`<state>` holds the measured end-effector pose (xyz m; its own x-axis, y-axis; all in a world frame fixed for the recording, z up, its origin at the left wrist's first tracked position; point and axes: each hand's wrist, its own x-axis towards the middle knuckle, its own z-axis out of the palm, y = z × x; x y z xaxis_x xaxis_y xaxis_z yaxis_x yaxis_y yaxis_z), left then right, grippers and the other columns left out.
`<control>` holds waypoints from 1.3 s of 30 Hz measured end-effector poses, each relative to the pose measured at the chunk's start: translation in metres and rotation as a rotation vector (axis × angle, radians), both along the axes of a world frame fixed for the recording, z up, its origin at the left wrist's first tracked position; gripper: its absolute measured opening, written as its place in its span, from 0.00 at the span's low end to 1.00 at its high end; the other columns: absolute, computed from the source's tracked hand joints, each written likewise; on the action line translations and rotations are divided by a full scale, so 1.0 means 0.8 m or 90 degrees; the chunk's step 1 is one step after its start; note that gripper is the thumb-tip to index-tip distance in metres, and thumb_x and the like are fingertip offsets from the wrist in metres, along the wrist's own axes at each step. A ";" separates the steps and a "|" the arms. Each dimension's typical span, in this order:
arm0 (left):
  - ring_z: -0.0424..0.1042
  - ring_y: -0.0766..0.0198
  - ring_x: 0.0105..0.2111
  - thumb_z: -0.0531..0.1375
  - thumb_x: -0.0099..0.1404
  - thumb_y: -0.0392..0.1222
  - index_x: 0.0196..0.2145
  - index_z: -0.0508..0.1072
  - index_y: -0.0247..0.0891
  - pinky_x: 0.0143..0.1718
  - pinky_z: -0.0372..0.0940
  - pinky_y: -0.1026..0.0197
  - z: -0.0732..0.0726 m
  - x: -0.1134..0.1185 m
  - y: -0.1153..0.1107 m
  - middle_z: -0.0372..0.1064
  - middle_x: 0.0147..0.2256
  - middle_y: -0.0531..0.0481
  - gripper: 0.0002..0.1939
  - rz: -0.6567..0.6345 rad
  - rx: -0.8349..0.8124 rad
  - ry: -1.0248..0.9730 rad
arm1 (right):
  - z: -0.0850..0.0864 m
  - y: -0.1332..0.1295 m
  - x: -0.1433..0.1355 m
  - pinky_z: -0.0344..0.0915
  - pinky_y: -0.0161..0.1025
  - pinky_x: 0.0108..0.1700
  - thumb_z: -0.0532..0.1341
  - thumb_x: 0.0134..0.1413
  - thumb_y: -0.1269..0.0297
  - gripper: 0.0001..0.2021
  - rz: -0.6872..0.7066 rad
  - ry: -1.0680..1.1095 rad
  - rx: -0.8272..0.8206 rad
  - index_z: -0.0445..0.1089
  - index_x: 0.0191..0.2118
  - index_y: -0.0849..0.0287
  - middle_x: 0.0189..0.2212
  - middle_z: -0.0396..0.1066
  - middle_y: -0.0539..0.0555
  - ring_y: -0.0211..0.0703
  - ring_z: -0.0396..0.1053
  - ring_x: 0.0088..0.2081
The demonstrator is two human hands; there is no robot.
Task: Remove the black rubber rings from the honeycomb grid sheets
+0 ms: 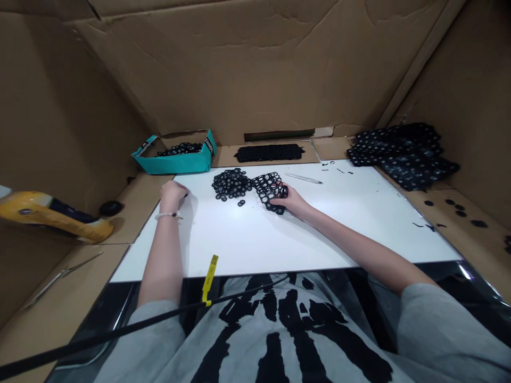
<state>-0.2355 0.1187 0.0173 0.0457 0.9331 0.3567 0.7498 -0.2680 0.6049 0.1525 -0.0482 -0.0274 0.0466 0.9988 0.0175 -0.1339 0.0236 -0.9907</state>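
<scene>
On the right of the small pile, my right hand (293, 201) grips a black perforated sheet (266, 186), its fingers closed round the near edge. Large round holes run across the sheet. A heap of small black rings (231, 183) lies against its left end, with a few loose ones in front. My left hand (172, 194) is closed in a fist over the left edge of the white board (239, 239). A small dark bit shows at its fingers, too little to name.
A teal box (175, 164) of black rings stands at back left. A black strip bundle (269, 152) lies behind the board, a pen (303, 178) on it. Dotted black sheets (399, 151) are at right, a yellow bottle (59, 215) and tweezers (64, 274) at left.
</scene>
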 end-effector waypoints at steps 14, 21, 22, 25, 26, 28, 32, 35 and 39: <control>0.71 0.52 0.44 0.65 0.59 0.40 0.34 0.78 0.38 0.50 0.63 0.50 0.015 0.167 -0.064 0.79 0.38 0.45 0.05 -0.154 0.184 -0.010 | 0.004 -0.001 -0.002 0.67 0.41 0.42 0.74 0.31 0.66 0.33 -0.014 0.002 -0.019 0.68 0.50 0.57 0.27 0.67 0.43 0.36 0.64 0.29; 0.71 0.56 0.39 0.68 0.59 0.48 0.35 0.78 0.39 0.43 0.64 0.55 0.017 0.221 -0.137 0.77 0.35 0.48 0.11 -0.453 0.099 0.070 | 0.013 -0.005 -0.006 0.67 0.41 0.43 0.74 0.30 0.66 0.33 -0.032 0.040 -0.034 0.68 0.48 0.58 0.29 0.71 0.45 0.38 0.67 0.31; 0.70 0.56 0.39 0.69 0.57 0.48 0.36 0.78 0.40 0.43 0.64 0.55 0.014 0.227 -0.147 0.77 0.36 0.48 0.12 -0.464 0.080 0.082 | 0.017 -0.006 -0.008 0.68 0.41 0.43 0.74 0.30 0.66 0.33 -0.025 0.055 -0.033 0.68 0.48 0.58 0.30 0.73 0.46 0.39 0.69 0.32; 0.70 0.55 0.40 0.69 0.57 0.45 0.37 0.78 0.39 0.43 0.65 0.55 0.000 0.235 -0.163 0.77 0.36 0.48 0.11 -0.436 0.062 0.068 | 0.025 -0.011 -0.016 0.69 0.43 0.45 0.74 0.31 0.65 0.30 0.017 0.123 -0.020 0.68 0.46 0.57 0.35 0.76 0.50 0.44 0.73 0.38; 0.71 0.56 0.40 0.68 0.58 0.44 0.37 0.79 0.39 0.43 0.66 0.56 -0.004 0.235 -0.163 0.77 0.36 0.47 0.10 -0.414 0.048 0.052 | 0.026 -0.012 -0.018 0.70 0.43 0.46 0.75 0.31 0.65 0.31 0.031 0.150 -0.023 0.67 0.47 0.56 0.36 0.77 0.50 0.45 0.74 0.39; 0.72 0.56 0.38 0.66 0.61 0.43 0.40 0.80 0.39 0.41 0.67 0.56 -0.009 0.232 -0.158 0.77 0.37 0.46 0.10 -0.366 0.016 0.014 | 0.025 -0.012 -0.022 0.71 0.43 0.46 0.75 0.31 0.67 0.34 0.048 0.182 -0.033 0.65 0.49 0.54 0.38 0.77 0.50 0.45 0.75 0.41; 0.73 0.55 0.40 0.60 0.67 0.43 0.44 0.81 0.39 0.45 0.66 0.54 -0.008 0.230 -0.152 0.78 0.41 0.45 0.12 -0.376 -0.011 0.011 | 0.019 -0.012 -0.026 0.73 0.40 0.39 0.76 0.27 0.70 0.35 -0.035 0.170 -0.062 0.63 0.46 0.53 0.32 0.76 0.46 0.43 0.75 0.37; 0.73 0.54 0.43 0.57 0.69 0.41 0.40 0.82 0.38 0.48 0.64 0.53 -0.006 0.237 -0.154 0.78 0.43 0.44 0.13 -0.394 -0.016 0.001 | 0.018 -0.013 -0.027 0.74 0.40 0.39 0.75 0.26 0.72 0.32 -0.105 0.234 -0.084 0.62 0.41 0.54 0.30 0.76 0.47 0.43 0.76 0.37; 0.75 0.55 0.40 0.59 0.66 0.41 0.38 0.82 0.36 0.42 0.66 0.56 -0.009 0.243 -0.158 0.80 0.40 0.44 0.12 -0.332 -0.076 -0.113 | 0.024 -0.018 -0.027 0.74 0.39 0.40 0.74 0.30 0.72 0.27 -0.148 0.338 -0.141 0.62 0.37 0.55 0.32 0.78 0.51 0.42 0.76 0.37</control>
<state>-0.0410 -0.0075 0.0098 0.4612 0.8371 0.2943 0.4198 -0.4980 0.7588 0.1312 -0.0629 -0.0080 0.2084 0.9386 -0.2749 -0.6263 -0.0878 -0.7746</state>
